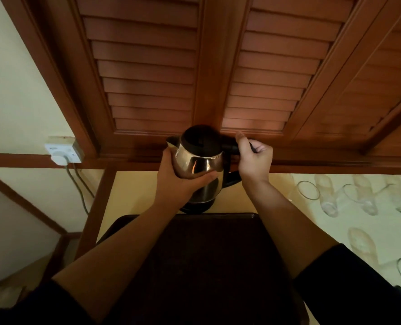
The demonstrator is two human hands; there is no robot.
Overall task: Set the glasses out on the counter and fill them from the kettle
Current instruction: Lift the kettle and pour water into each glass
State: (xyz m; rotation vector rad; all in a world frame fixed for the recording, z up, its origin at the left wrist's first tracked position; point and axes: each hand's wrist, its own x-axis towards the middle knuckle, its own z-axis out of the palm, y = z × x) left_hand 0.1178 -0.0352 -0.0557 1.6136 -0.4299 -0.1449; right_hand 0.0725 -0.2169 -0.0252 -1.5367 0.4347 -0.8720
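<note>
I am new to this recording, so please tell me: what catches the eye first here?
A shiny steel kettle at centre, the left hand cupping its body and the right hand gripping its black handle. To the right, clear glasses stand on the pale counter.

- The pale yellow bench (pixel 241 202) runs under the louvred cupboard.
- A dark tray (pixel 194 254) lies on it, below both grips.
- The kettle's black base (pixel 194 207) sits just beyond the tray.
- Clear glasses (pixel 308 190) stand right of the right grip.

Both hands grip the steel kettle (pixel 198 165): left hand (pixel 178 174) on its body, right hand (pixel 255 158) on the handle, glasses (pixel 359 198) standing to the right
</note>
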